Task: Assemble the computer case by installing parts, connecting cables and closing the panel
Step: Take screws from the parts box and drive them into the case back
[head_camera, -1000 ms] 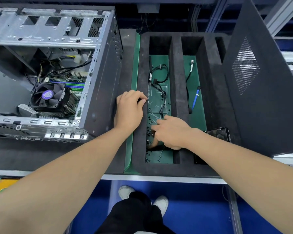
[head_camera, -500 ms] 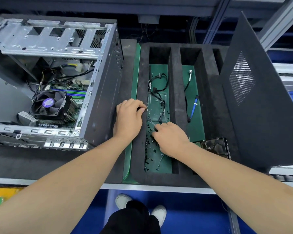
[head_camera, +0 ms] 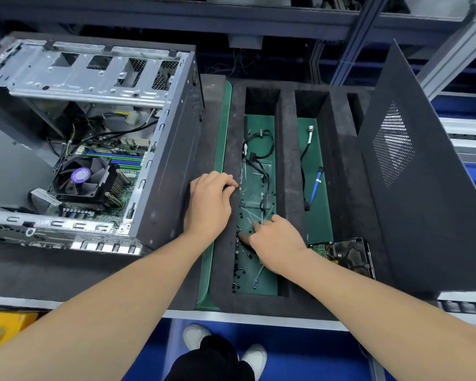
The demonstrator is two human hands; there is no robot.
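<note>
1. Right hand (head_camera: 278, 243) reaches down into the left compartment of the foam tray (head_camera: 289, 174). Its fingers are bent onto the loose black screws (head_camera: 241, 270) and clear ties (head_camera: 254, 218), and its thumb points left along the floor. Whether it has pinched a screw cannot be told.
2. Left hand (head_camera: 210, 204) lies palm down on the tray's left wall, its fingers curled at the compartment's edge. Whether anything is inside the curl cannot be told.
3. Screws lie scattered over the near half of that compartment's green floor. A black cable (head_camera: 259, 149) is coiled at the far half.
4. The next compartment to the right holds a blue cable (head_camera: 315, 188) with a black lead.
5. A drive (head_camera: 346, 254) sits at the near end, just right of the right wrist.
6. The case (head_camera: 171, 166) lies open on the bench left of the tray, beside the left hand. A fan (head_camera: 81, 177) and board show inside.
7. The panel (head_camera: 423, 202), dark with a mesh diamond, stands tilted at the tray's right side.
</note>
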